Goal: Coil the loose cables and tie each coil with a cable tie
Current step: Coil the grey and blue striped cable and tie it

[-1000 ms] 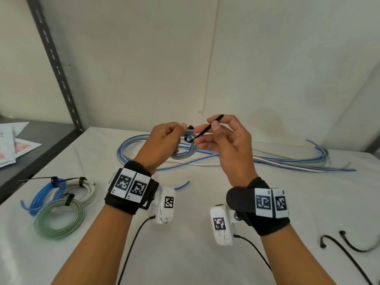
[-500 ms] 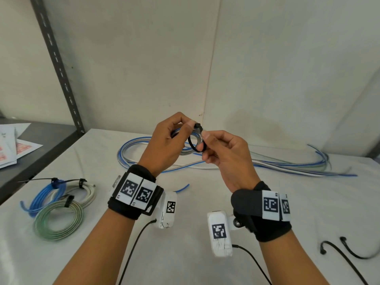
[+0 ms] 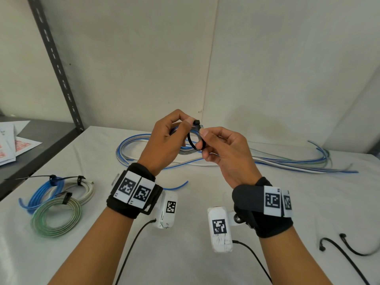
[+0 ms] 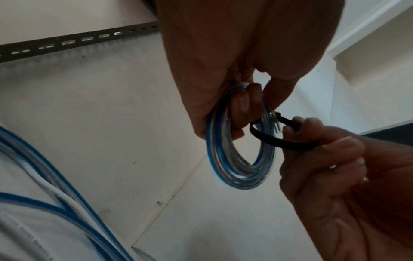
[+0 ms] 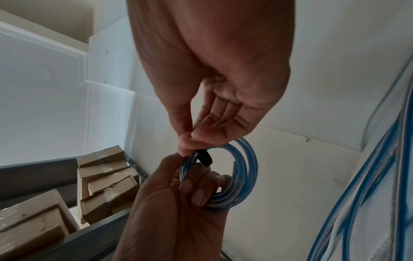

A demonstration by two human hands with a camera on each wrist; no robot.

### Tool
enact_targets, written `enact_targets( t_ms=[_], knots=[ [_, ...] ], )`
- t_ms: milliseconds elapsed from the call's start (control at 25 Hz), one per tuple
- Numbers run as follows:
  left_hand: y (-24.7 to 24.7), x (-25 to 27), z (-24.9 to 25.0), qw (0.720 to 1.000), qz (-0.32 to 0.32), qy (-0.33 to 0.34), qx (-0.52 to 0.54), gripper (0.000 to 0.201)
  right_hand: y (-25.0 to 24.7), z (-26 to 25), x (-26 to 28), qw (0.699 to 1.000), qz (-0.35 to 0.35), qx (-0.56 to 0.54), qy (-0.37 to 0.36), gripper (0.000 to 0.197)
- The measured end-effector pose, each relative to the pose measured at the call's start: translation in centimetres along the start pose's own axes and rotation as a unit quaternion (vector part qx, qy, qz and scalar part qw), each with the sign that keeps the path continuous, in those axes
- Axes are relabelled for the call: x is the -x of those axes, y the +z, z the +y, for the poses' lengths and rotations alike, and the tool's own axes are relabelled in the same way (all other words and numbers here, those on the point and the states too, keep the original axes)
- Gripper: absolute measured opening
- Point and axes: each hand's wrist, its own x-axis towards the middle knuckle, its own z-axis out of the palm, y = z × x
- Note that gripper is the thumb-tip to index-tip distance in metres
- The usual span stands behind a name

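Above the white table my left hand [image 3: 170,136] grips a small coil of blue and clear cable [image 4: 241,162], its fingers curled through the ring. The same coil [image 5: 241,176] shows in the right wrist view. A black cable tie [image 3: 194,140] loops around one side of the coil, its head by my left thumb. My right hand [image 3: 213,142] pinches the tie's loop [image 4: 290,144] between thumb and forefinger. A bundle of loose blue, white and clear cables [image 3: 277,161] lies across the back of the table.
Three tied coils, blue [image 3: 44,192], white [image 3: 84,188] and green [image 3: 56,219], lie at the left of the table [image 3: 185,254]. Spare black cable ties [image 3: 345,246] lie at the right front. A grey shelf [image 3: 30,149] with papers stands to the left.
One second ago my right hand held the tie's straight tail up. The tie is now bent into a closed loop around the coil, and both hands have risen slightly.
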Motion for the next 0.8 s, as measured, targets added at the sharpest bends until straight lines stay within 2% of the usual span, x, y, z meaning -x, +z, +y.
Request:
enact_targets(
  t_ms=[240, 440, 520, 640, 720, 800],
  knots=[
    [0.3, 0.1, 0.1, 0.995, -0.018, 0.052, -0.084, 0.021, -0.2, 0.0, -0.2, 0.999, 0.011, -0.035, 0.009, 0.016],
    [0.6, 0.4, 0.3, 0.986, -0.057, 0.08, -0.134, 0.02, -0.2, 0.3, -0.3, 0.997, 0.044, -0.068, -0.004, 0.019],
    [0.8, 0.5, 0.5, 0.987, -0.06, 0.078, -0.125, 0.02, -0.3, 0.2, -0.3, 0.997, 0.044, -0.059, -0.02, 0.017],
    [0.9, 0.5, 0.5, 0.993, -0.064, 0.066, -0.078, 0.023, -0.9, -0.1, -0.3, 0.999, 0.025, 0.02, -0.042, 0.017],
    [0.9, 0.5, 0.4, 0.993, -0.081, 0.054, -0.07, 0.024, -1.2, -0.3, -0.4, 0.998, 0.029, 0.042, -0.031, 0.012],
    [1.1, 0.6, 0.5, 0.992, -0.107, 0.043, -0.055, 0.024, -1.5, -0.4, -0.7, 0.999, 0.043, -0.005, 0.008, 0.006]
  ],
)
